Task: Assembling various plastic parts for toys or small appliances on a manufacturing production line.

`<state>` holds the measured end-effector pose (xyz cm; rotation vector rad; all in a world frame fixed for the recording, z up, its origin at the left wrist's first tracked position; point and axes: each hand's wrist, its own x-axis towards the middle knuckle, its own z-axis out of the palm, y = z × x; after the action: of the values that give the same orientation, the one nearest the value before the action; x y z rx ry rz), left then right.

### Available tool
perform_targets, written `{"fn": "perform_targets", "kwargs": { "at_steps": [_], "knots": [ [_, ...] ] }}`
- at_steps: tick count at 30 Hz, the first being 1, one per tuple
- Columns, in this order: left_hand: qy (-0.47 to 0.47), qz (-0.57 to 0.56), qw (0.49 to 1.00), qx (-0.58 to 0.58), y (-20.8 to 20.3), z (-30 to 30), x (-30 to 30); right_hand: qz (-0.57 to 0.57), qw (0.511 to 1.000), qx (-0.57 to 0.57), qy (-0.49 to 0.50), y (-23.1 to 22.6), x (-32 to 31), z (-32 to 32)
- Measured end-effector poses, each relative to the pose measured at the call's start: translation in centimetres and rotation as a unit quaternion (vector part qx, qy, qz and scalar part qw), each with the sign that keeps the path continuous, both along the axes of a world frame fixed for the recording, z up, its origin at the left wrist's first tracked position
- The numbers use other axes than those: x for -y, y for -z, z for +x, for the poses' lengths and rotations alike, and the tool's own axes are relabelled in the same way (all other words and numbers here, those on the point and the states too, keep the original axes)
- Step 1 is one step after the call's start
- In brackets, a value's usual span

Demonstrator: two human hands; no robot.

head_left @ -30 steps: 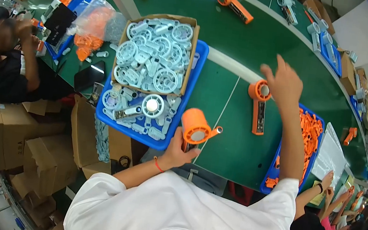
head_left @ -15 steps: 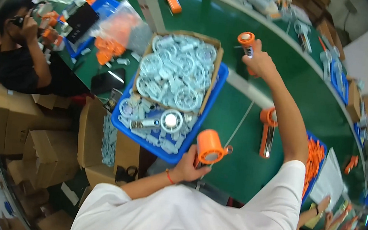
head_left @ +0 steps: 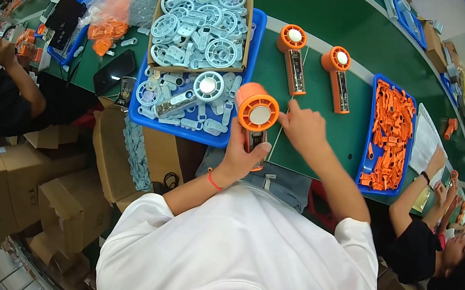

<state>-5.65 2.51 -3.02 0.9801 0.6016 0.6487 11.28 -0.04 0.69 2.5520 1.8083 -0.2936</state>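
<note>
In my left hand (head_left: pixel 235 158) is an orange handheld fan (head_left: pixel 257 108), its round grille and pale center facing up and its handle open on dark inner parts. My right hand (head_left: pixel 306 132) is just to the right, holding nothing, its index finger stretched out and the other fingers partly curled. That fingertip is close to the lower end of a second orange fan (head_left: pixel 295 71) lying on the table; whether it touches cannot be told. Beside that one, a third orange fan (head_left: pixel 340 91) lies with its handle also open.
A blue tray (head_left: pixel 186 132) on the left bears a cardboard box (head_left: pixel 247 38) of light-blue fan parts and one light-blue fan (head_left: pixel 207 88). Another blue tray (head_left: pixel 368 133) on the right holds orange pieces. Co-workers sit at both sides; open cartons (head_left: pixel 70 197) stand at lower left.
My right hand has let go of the orange fan it held out over the table and drawn back toward me. That fan now lies on the table. My left hand still holds its fan.
</note>
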Motion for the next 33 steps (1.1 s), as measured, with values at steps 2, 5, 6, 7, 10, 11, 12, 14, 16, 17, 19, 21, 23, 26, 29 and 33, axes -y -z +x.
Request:
{"fn": "perform_targets", "kwargs": {
  "at_steps": [2, 5, 6, 7, 10, 11, 12, 14, 16, 17, 19, 21, 23, 26, 29, 33],
  "knots": [
    [-0.002, 0.034, 0.999, 0.003, -0.1, 0.1, 0.2, 0.084, 0.993, -0.064, 0.044, 2.1, 1.4, -0.8],
    [0.060, 0.027, 0.998, 0.012, -0.4, -0.5, -0.3, 0.136, 0.984, -0.110, 0.015, 2.7, 3.0, 0.0],
    [0.081, -0.010, 0.996, 0.033, -0.8, -0.4, -0.6, 0.181, 0.972, -0.152, 0.005, 2.4, 3.3, 0.2],
    [0.080, -0.013, 0.997, 0.017, -0.9, -0.4, -0.7, 0.180, 0.971, -0.156, 0.005, 1.7, 3.6, 0.4],
    [0.108, -0.050, 0.992, 0.036, -1.5, 0.0, -0.8, 0.157, 0.884, -0.426, 0.112, -0.8, 5.0, 0.9],
    [0.114, -0.063, 0.991, 0.034, -1.7, 0.1, -0.6, 0.156, 0.882, -0.429, 0.113, -1.4, 5.3, 0.7],
    [0.122, -0.064, 0.990, 0.030, -1.8, 0.6, -0.5, 0.174, 0.827, -0.512, 0.154, -2.2, 5.9, 0.5],
    [0.143, -0.014, 0.989, 0.021, -1.6, 1.6, -0.7, 0.194, 0.758, -0.590, 0.200, -2.7, 6.7, 0.0],
    [0.147, -0.010, 0.989, 0.014, -1.9, 2.4, -0.2, 0.232, 0.695, -0.648, 0.208, -3.0, 7.0, -0.8],
    [0.129, 0.016, 0.991, 0.034, -2.2, 3.0, 0.2, 0.233, 0.692, -0.648, 0.215, -2.8, 7.3, -0.9],
    [0.111, 0.040, 0.992, 0.046, -2.2, 3.4, 0.4, 0.283, 0.706, -0.614, 0.211, -2.1, 7.6, -1.0],
    [0.129, 0.076, 0.988, -0.034, -1.9, 3.1, 0.4, 0.280, 0.706, -0.613, 0.220, -2.3, 7.5, -1.2],
    [0.118, 0.126, 0.983, -0.055, -2.0, 2.7, 0.2, 0.272, 0.708, -0.613, 0.220, -1.9, 7.2, -1.6],
    [0.125, 0.222, 0.962, -0.093, -1.6, 2.9, 0.5, 0.266, 0.708, -0.606, 0.246, -1.6, 7.4, -1.6],
    [0.121, 0.252, 0.952, -0.124, -1.8, 3.1, 0.4, 0.247, 0.718, -0.592, 0.270, -1.5, 7.2, -1.8],
    [0.124, 0.251, 0.951, -0.130, -1.6, 2.9, 0.3, 0.283, 0.730, -0.569, 0.252, -1.5, 7.0, -2.1]
  ]
}}
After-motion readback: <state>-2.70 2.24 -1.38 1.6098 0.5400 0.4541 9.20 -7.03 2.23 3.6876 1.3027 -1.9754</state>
